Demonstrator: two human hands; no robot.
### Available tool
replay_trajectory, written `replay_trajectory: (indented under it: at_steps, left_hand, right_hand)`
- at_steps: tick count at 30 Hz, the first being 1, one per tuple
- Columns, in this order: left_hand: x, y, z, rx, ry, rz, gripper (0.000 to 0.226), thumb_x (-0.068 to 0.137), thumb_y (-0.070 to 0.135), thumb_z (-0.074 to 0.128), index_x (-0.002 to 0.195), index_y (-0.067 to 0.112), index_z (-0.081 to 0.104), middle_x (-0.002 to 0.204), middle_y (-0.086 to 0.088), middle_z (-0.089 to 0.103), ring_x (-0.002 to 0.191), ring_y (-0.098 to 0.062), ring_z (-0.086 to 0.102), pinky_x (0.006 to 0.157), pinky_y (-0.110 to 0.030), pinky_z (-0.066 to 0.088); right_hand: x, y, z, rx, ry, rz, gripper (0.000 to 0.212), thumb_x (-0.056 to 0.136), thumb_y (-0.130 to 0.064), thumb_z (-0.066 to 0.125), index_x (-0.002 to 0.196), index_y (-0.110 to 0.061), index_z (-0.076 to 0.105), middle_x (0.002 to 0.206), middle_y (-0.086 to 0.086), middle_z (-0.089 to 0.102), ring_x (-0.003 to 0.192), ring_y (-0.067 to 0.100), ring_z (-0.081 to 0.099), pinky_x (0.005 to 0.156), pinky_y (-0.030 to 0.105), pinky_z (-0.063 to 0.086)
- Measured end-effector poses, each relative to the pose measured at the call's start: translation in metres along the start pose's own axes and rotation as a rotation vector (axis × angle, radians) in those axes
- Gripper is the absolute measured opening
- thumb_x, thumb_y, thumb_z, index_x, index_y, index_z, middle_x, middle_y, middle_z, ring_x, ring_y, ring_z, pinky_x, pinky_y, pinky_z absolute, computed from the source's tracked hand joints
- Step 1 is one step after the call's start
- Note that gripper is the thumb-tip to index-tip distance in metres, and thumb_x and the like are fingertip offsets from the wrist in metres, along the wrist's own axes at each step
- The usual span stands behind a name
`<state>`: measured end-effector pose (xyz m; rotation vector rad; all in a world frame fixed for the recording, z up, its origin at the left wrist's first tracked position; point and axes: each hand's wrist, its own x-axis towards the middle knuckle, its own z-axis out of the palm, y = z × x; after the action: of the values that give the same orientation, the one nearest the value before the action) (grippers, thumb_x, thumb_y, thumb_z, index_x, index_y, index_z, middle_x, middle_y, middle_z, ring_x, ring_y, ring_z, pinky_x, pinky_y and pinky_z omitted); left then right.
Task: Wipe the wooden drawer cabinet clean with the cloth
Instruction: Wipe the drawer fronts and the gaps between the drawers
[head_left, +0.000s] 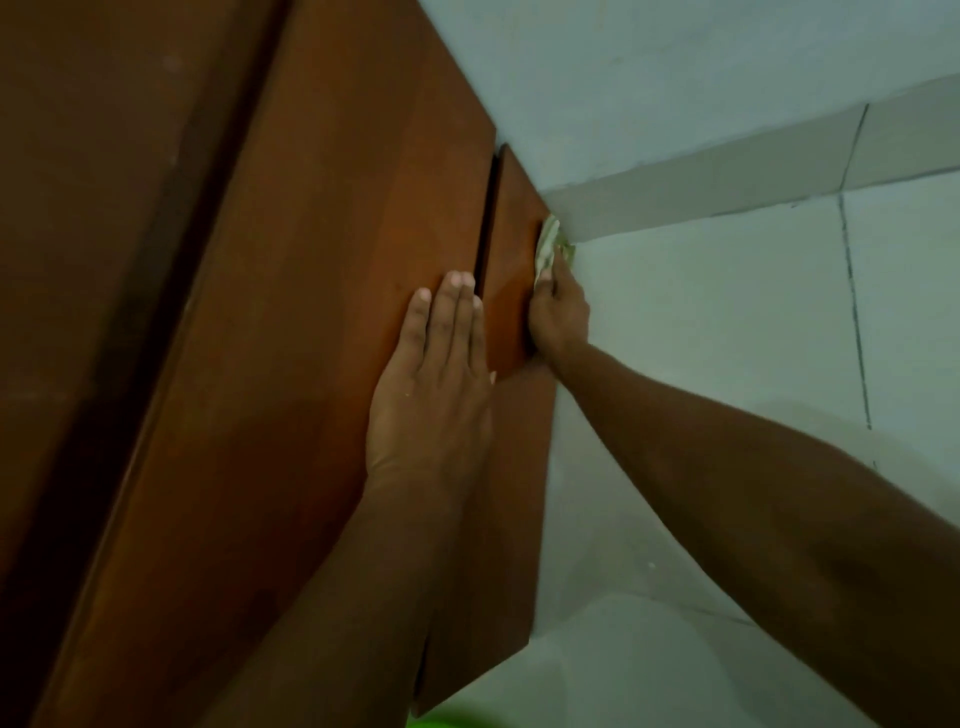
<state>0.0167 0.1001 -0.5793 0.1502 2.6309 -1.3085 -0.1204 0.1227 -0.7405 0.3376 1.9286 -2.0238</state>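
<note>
Forearms (727, 493) outstretched: left hand (431, 395) flat on cabinet (311, 234), right hand (558, 317) seemingly around cloth (548, 247).

Smooth reddish wood cabinet (322, 260), crumpled pale cloth (548, 249), glossy floor tiles (727, 322)

Our left hand (431, 395) lies flat, fingers straight, on the wooden drawer cabinet (291, 270). Our right hand (558, 319) grips the pale cloth (546, 249) against the cabinet's far edge, beside the white tiles (727, 322).
</note>
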Motion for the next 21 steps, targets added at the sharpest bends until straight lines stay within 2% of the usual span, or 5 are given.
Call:
replay_trajectory:
  at_steps: [5, 8, 11, 17, 21]
  left_hand:
    - [-0.003, -0.001, -0.008, 0.015, -0.012, -0.008, 0.067, 0.104, 0.035, -0.001, 0.147, -0.011, -0.023, 0.158, -0.032, -0.025, 0.15, -0.041, -0.023, 0.113, -0.053, -0.023]
    - [-0.004, 0.0, -0.009, -0.049, -0.012, -0.011, 0.066, 0.106, 0.035, 0.002, 0.148, -0.01, -0.021, 0.158, -0.031, -0.024, 0.15, -0.04, -0.023, 0.112, -0.052, -0.026]
    - [-0.004, -0.001, -0.01, -0.197, -0.021, -0.033, 0.064, 0.106, 0.033, 0.005, 0.153, -0.005, -0.014, 0.162, -0.026, -0.017, 0.152, -0.037, -0.017, 0.116, -0.049, -0.023]
    - [-0.017, 0.001, -0.025, -0.587, -0.043, -0.042, 0.061, 0.096, 0.033, 0.023, 0.143, 0.005, 0.053, 0.142, -0.012, 0.059, 0.135, -0.026, 0.052, 0.115, -0.041, 0.03]
    - [-0.029, -0.001, -0.047, -0.707, -0.11, -0.139, 0.067, 0.099, 0.042, 0.001, 0.161, 0.017, 0.01, 0.168, -0.002, 0.018, 0.154, -0.017, 0.016, 0.125, -0.034, 0.003]
  right_hand:
    - [0.029, -0.034, -0.022, 0.096, 0.036, 0.064, 0.044, 0.091, -0.013, 0.046, 0.128, -0.026, 0.066, 0.116, 0.01, 0.071, 0.095, 0.031, 0.07, 0.086, 0.038, 0.06]
    - [0.029, -0.056, -0.047, 0.429, -0.083, 0.21, 0.026, 0.094, -0.001, 0.05, 0.104, -0.013, 0.071, 0.096, 0.013, 0.072, 0.09, 0.033, 0.071, 0.082, 0.045, 0.061]
    - [0.016, -0.086, -0.07, 0.696, -0.29, 0.367, 0.024, 0.103, -0.01, 0.045, 0.115, -0.007, 0.065, 0.099, 0.014, 0.071, 0.087, 0.029, 0.069, 0.076, 0.043, 0.059]
    - [-0.009, -0.136, -0.119, 0.637, -0.465, 0.444, 0.033, 0.101, -0.023, 0.048, 0.11, 0.002, 0.067, 0.091, 0.018, 0.075, 0.084, 0.031, 0.071, 0.08, 0.042, 0.057]
    - [-0.017, -0.173, -0.147, 0.378, -0.541, 0.396, 0.033, 0.094, -0.027, 0.059, 0.104, 0.002, 0.072, 0.097, 0.019, 0.073, 0.081, 0.032, 0.071, 0.081, 0.041, 0.056]
